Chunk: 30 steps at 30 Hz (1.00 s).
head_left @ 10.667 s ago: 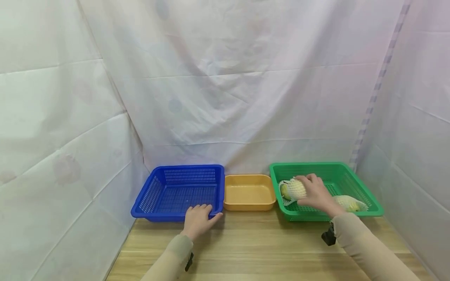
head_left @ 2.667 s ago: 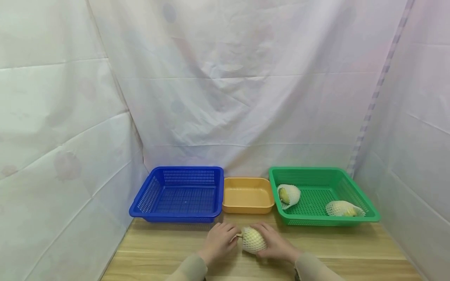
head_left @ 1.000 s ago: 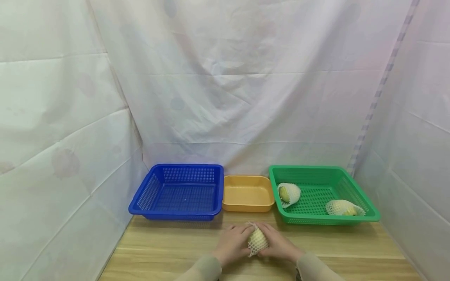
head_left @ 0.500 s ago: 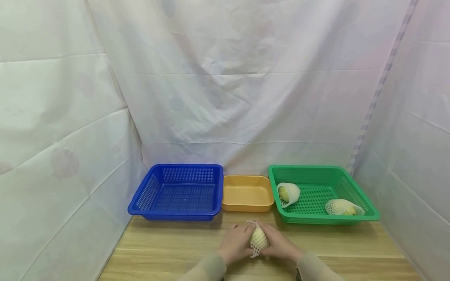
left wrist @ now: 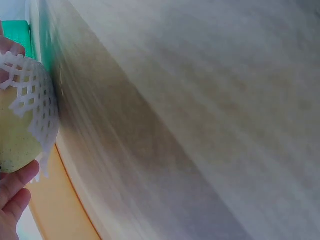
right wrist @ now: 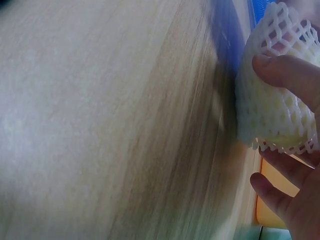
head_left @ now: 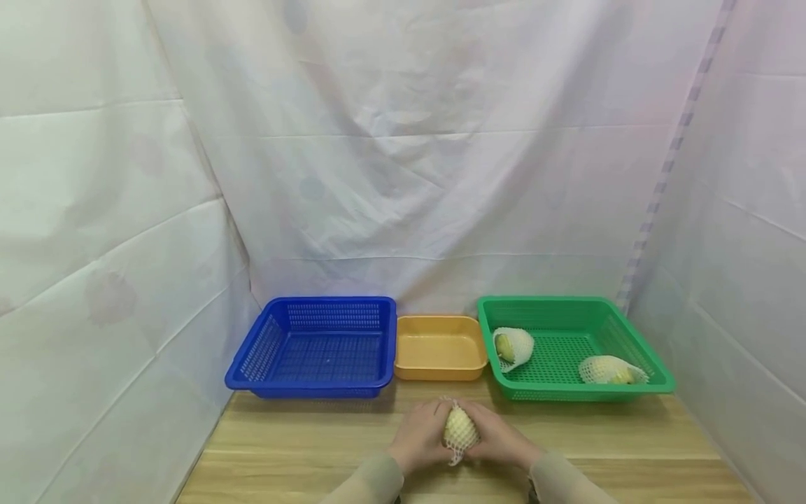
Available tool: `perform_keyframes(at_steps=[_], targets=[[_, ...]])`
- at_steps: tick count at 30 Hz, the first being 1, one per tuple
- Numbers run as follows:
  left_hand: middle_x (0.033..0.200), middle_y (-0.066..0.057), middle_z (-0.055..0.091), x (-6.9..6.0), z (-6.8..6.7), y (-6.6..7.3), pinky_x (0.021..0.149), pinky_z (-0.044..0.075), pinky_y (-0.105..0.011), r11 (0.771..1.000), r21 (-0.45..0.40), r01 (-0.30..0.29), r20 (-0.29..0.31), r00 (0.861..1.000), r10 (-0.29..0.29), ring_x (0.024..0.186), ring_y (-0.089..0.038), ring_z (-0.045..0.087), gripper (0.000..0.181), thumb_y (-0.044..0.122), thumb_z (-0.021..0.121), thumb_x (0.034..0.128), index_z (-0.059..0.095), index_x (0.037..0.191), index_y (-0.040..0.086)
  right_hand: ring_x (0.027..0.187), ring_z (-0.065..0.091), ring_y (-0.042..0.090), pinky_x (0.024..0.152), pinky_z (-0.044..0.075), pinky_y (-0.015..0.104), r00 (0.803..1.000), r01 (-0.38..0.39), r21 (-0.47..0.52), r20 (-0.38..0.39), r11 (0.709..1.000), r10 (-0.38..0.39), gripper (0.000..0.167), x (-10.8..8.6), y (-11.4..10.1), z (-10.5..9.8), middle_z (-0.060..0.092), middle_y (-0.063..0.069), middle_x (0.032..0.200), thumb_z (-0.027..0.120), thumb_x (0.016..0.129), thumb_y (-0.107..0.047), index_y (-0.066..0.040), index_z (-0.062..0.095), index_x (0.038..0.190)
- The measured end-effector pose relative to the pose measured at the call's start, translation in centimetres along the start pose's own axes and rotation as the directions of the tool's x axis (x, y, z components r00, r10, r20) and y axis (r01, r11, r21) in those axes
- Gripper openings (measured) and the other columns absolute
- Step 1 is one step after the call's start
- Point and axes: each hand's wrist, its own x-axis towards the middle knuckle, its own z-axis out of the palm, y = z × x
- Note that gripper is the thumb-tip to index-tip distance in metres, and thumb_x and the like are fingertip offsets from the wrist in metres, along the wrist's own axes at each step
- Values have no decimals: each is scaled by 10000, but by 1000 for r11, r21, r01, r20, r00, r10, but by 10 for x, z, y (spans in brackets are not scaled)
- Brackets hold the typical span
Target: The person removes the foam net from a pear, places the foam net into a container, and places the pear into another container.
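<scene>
A pale yellow pear (left wrist: 17, 142) in a white foam net (head_left: 462, 428) is held between both hands, just in front of the orange tray. My left hand (head_left: 420, 435) grips it from the left, my right hand (head_left: 499, 437) from the right. In the left wrist view, bare speckled skin shows below the net's ragged edge. The right wrist view has the thumb (right wrist: 287, 75) lying across the net, which still covers most of that side. Whether the pear touches the table cannot be told.
At the back stand a blue basket (head_left: 308, 386) on the left, an orange tray (head_left: 441, 374) in the middle and a green basket (head_left: 579, 393) on the right. Two netted pears, one on the left (head_left: 516, 345) and one on the right (head_left: 604, 369), lie in the green basket. White cloth hangs around the table.
Earlier my right hand held a pear over the green basket while the left rested on the blue rim. Both hands then came together; the left moved from the stem onto the netted pear.
</scene>
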Motion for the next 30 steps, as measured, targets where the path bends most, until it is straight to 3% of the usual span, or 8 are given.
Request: perform_keyframes(at_steps=[15,30], targets=[[1282,-30,581,-10,-6,-5,983,443,-363,997,-73,19,-14,1000,-20,1132,-197,562,818,497,831,661,510,1319,133,1254,485,251,1007,402,512,998,65,-50,-7,997,-66,907,1,-3,-4,487,3,1416,845,672,-199,-245,413,1468],[1182,25,611,-13,-7,-10,897,485,-321,988,-155,17,-49,999,-25,1048,-136,584,757,439,848,659,507,1286,186,1218,523,215,993,427,473,999,46,-88,-5,995,-47,782,0,-1,-10,546,-13,1355,843,708,-248,-209,496,1407]])
